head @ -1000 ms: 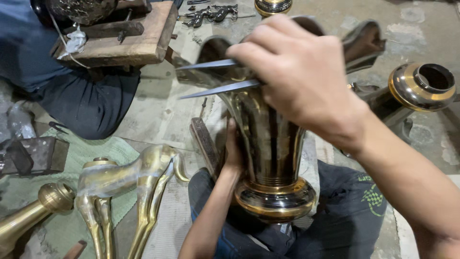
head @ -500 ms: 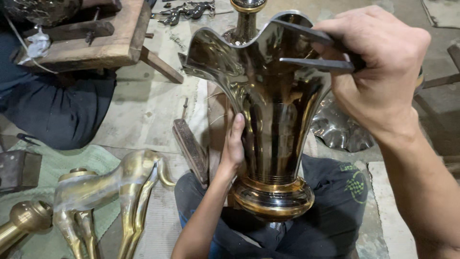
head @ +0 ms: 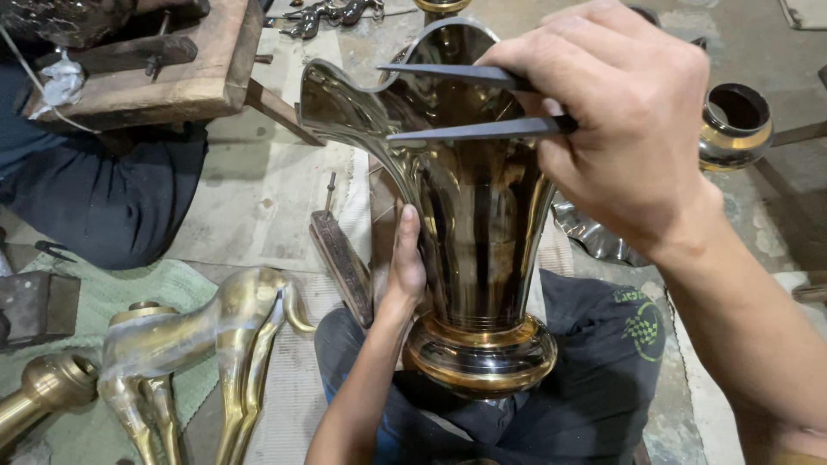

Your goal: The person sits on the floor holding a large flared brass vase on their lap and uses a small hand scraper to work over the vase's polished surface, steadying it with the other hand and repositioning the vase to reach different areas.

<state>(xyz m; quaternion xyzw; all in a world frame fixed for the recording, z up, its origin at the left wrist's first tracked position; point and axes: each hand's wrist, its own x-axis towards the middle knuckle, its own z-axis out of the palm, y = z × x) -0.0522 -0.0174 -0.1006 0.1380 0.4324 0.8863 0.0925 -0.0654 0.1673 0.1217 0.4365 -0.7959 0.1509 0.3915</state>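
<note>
1. Looking down, I lose the left edge first: a person in dark clothes [head: 103, 189] sits at the upper left, cut off by the frame, with a wooden block [head: 164, 65] across the lap.
2. At the lower left, curved brass castings [head: 215, 344] lie on a green cloth [head: 103, 293]; I count one large bent piece and one round-ended piece, both partly cut off.
3. My left hand [head: 405, 267] presses flat against the side of the brass vase [head: 478, 215], fingers together; its palm is hidden against the metal.
4. One vase stands in the centre of the frame on my lap, upright, polished gold-brown, with a wavy flared rim and a rounded ringed base.
5. My right hand [head: 616, 129], upper right, is clamped on a dark two-bladed tool [head: 457, 103]; both tips lie over the vase mouth, handles hidden in my fist.
6. One small brass pot [head: 732, 125] sits at the far right.
</note>
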